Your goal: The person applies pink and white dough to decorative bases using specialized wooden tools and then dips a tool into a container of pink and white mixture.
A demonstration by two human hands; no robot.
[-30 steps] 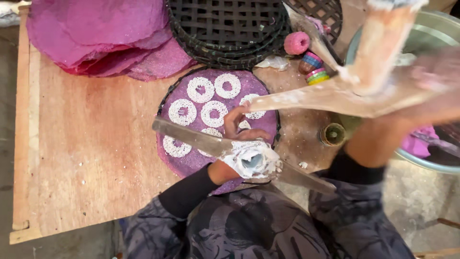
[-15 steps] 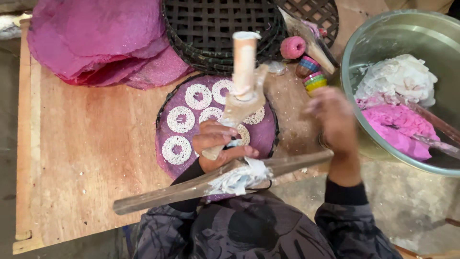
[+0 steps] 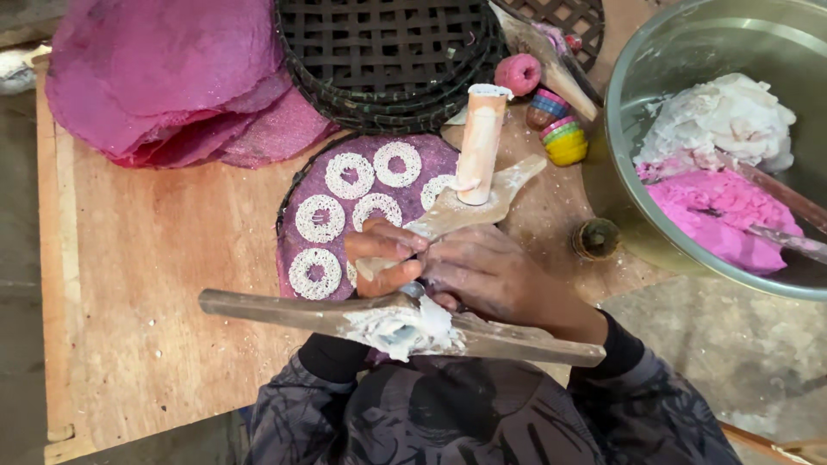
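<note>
My left hand (image 3: 383, 254) grips the narrow end of a wooden plunger paddle (image 3: 469, 207), whose pale cylinder (image 3: 479, 142) stands up from it. Pressed against the left, my right hand (image 3: 495, 277) curls over the same end, just above a long wooden press bar (image 3: 267, 308) that lies across my lap edge. A lump of white dough (image 3: 401, 327) is smeared at the bar's middle. Beyond my hands, a round purple mat (image 3: 297, 194) carries several white dough rings (image 3: 320, 218).
At the right is a big metal bowl (image 3: 637, 129) holding white dough (image 3: 728, 120) and pink dough (image 3: 715, 215). Pink flat sheets (image 3: 164, 77) are piled at the back left and dark woven trays (image 3: 388, 52) at the back centre. Small coloured moulds (image 3: 560, 138) and a round cap (image 3: 596, 238) lie on the wooden table (image 3: 155, 258).
My right hand has come down from near the bowl to meet the left hand at the plunger. The plunger paddle has swung rightwards, and the press bar sits a little lower.
</note>
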